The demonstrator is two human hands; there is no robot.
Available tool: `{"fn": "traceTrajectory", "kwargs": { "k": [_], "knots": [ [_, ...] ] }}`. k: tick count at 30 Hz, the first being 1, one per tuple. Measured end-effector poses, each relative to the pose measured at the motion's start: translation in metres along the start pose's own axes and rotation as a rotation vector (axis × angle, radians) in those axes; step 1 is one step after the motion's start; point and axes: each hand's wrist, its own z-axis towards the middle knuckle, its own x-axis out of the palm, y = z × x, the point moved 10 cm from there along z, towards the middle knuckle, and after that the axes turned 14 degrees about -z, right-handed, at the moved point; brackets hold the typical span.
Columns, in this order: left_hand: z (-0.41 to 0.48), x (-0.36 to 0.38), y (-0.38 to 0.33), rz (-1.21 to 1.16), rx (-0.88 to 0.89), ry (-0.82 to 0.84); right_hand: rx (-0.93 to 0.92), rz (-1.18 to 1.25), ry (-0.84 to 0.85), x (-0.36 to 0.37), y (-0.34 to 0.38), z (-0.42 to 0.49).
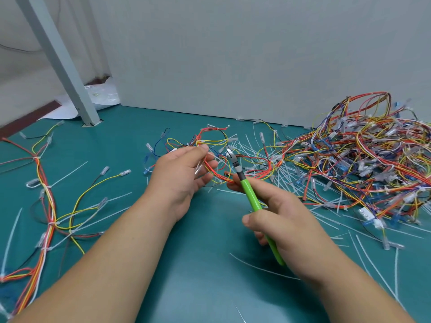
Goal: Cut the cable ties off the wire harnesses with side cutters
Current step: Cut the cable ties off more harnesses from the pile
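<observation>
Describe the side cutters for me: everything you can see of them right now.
The side cutters have bright green, plastic-looking handles, a black neck and a small silvery metal head. The right hand grips the handles. The tool slants up and away, its head at the red and yellow wire harness that the left hand holds. Whether its jaws are open is too small to tell.

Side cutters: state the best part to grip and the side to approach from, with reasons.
Grip the side cutters by their long green handles, from the near end, as the right hand does. The short metal jaws point away toward the wire harness in the left hand, so keep that end free.
</observation>
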Motion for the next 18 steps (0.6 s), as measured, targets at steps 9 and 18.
{"fn": "traceTrajectory", "kwargs": {
  "k": [9,18],
  "knots": [
    [0.0,-0.004,0.008,-0.037,-0.117,-0.009,0.028,-0.003,-0.037,-0.006,-0.006,0.001],
    [-0.003,0.007,0.018,-0.117,-0.233,0.06,0.141,0.02,-0.063,-0.003,-0.024,0.003]
  ]
}}
